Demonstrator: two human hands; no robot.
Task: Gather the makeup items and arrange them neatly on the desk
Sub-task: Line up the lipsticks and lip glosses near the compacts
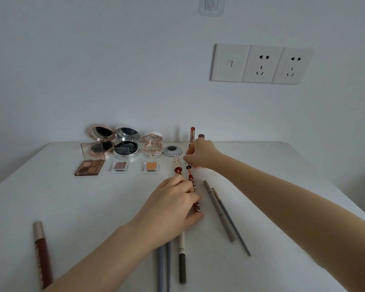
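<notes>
White desk [72,207] against a pale wall, with wall sockets [261,64] at upper right. Open compacts [126,147] and eyeshadow palettes [90,167] line the back edge, left of centre. At centre, the left hand [173,205] curls its fingers round a red patterned lip tube [191,180]. Just above, the right hand [200,154] pinches the tube's thin upper end between thumb and fingertips. Grey pencils [219,211] lie to the right, more pencils [164,268] at bottom centre, a brown tube [42,253] at lower left
</notes>
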